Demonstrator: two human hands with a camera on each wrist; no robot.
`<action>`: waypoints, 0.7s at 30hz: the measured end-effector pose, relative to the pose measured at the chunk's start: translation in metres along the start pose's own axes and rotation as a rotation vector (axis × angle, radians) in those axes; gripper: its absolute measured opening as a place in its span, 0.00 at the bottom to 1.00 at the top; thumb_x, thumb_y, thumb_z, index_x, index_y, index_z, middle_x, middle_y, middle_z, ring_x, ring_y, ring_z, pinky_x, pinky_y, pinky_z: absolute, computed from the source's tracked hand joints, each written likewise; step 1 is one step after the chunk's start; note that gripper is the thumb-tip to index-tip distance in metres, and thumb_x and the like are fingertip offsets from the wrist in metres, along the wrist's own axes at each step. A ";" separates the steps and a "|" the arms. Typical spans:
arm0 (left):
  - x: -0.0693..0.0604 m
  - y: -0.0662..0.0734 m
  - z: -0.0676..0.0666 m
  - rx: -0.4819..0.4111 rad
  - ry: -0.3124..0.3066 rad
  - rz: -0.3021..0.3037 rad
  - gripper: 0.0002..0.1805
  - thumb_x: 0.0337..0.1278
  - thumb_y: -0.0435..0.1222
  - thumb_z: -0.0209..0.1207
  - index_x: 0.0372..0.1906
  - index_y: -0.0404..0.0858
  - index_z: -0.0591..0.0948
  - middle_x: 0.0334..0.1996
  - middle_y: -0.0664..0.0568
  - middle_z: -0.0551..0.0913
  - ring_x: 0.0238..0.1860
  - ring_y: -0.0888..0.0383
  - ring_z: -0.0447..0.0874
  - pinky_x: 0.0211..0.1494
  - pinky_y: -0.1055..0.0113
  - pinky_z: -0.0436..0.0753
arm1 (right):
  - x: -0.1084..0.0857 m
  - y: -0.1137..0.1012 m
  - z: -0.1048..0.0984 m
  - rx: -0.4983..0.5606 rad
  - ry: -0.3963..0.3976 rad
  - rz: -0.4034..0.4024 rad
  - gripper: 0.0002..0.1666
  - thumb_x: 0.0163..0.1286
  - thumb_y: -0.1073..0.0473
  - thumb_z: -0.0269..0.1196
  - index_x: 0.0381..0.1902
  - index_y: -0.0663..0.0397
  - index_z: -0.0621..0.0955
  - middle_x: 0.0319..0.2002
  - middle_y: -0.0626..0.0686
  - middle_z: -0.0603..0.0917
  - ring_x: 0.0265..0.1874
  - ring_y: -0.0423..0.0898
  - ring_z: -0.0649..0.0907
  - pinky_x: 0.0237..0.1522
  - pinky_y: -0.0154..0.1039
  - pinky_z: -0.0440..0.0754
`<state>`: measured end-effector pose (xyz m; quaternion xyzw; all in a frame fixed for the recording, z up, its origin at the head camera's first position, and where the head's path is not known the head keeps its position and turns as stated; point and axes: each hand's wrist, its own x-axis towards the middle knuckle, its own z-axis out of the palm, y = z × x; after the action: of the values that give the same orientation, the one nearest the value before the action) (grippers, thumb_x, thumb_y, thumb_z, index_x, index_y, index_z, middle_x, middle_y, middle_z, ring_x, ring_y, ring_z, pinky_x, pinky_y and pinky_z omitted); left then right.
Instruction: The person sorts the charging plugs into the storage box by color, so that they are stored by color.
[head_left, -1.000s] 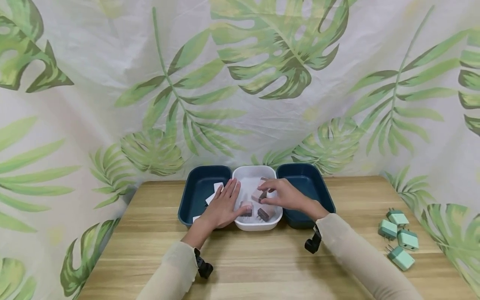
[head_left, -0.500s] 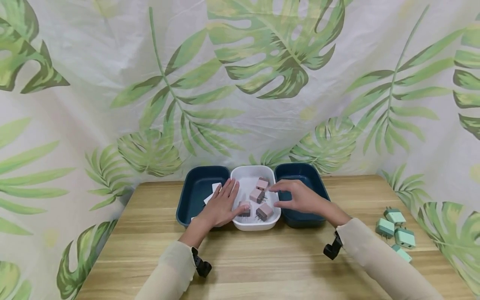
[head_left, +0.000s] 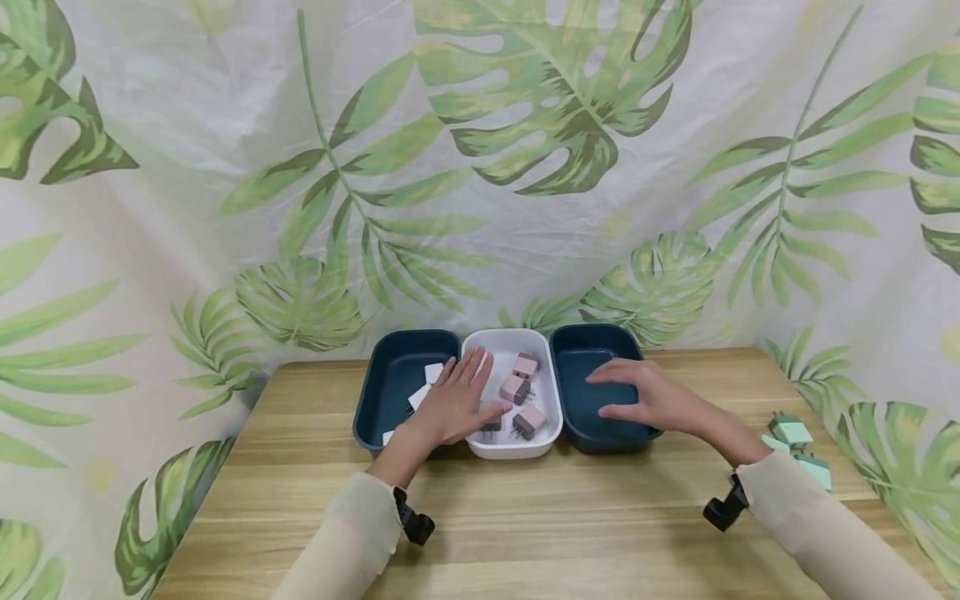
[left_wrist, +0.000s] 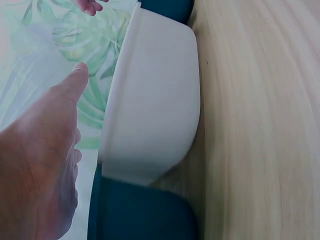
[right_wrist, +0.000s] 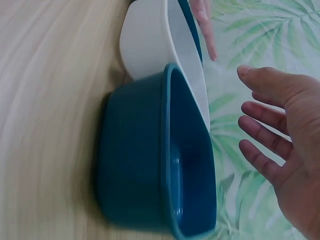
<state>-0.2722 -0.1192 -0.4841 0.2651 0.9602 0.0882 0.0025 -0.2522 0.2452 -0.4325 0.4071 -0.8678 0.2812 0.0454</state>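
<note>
My left hand [head_left: 450, 410] hovers with straight fingers over the seam between the left dark blue bin [head_left: 375, 375] and the white bin [head_left: 513, 452]. Nothing is in its grasp. Several pink and grey plug chargers [head_left: 529, 422] lie in the white bin, one partly hidden by the left thumb. White chargers [head_left: 420, 397] sit in the left bin, partly covered by that hand. Above the right dark blue bin [head_left: 581, 354] is my right hand [head_left: 660, 400], its fingers loosely bent and apart. The right wrist view [right_wrist: 290, 125] confirms that it holds nothing.
Several green plug chargers [head_left: 791, 430] lie at the right of the wooden table [head_left: 525, 525], partly hidden by the right sleeve. The three bins stand side by side near the back edge. Behind them hangs a leaf-patterned cloth [head_left: 465, 208].
My right hand has withdrawn from the pink chargers in the white bin and moved right over the right bin. My left hand has shifted slightly right.
</note>
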 end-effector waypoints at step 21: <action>0.027 0.048 0.007 -0.042 0.015 0.093 0.52 0.76 0.68 0.46 0.87 0.38 0.50 0.87 0.43 0.48 0.87 0.50 0.37 0.87 0.46 0.43 | -0.078 0.014 -0.040 -0.176 0.069 -0.033 0.29 0.56 0.64 0.81 0.57 0.50 0.88 0.54 0.49 0.89 0.52 0.50 0.87 0.54 0.30 0.83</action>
<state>-0.2708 -0.0642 -0.4816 0.3087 0.9447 0.1104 -0.0033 -0.2168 0.3268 -0.4299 0.4061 -0.8802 0.2170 0.1154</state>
